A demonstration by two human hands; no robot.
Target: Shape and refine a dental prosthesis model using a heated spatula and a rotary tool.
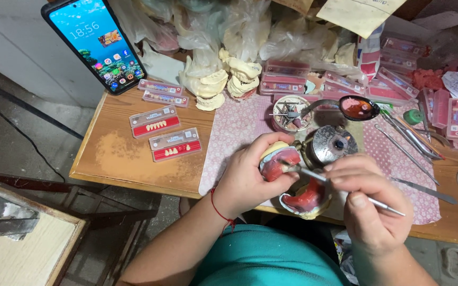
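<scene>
Cluttered wooden workbench (128,159), patterned cloth (234,132) laid just above the hands. A plaster dental model with pink wax rim (278,161) is gripped in the left hand (247,177), fingers wrapped closed around it. A thin metal wax carver (345,190) is pinched in the closed right hand (369,204), tip touching the wax on the held model. A second wax-filled model (306,201) is seen directly below and between both hands.

Step judged: wax is being shaped or smoothed on the held model. Next move seems to call for a steady grip and light tip pressure, the wax being soft and easily gouged.

Just beyond the hands a small metal burner (331,144) and a ladle of dark red wax (359,107) are set. Tooth cards (165,132) lie well left of the left hand; a phone (99,42) is propped farther off. Spare hand instruments (409,140) lie right of the right hand.
</scene>
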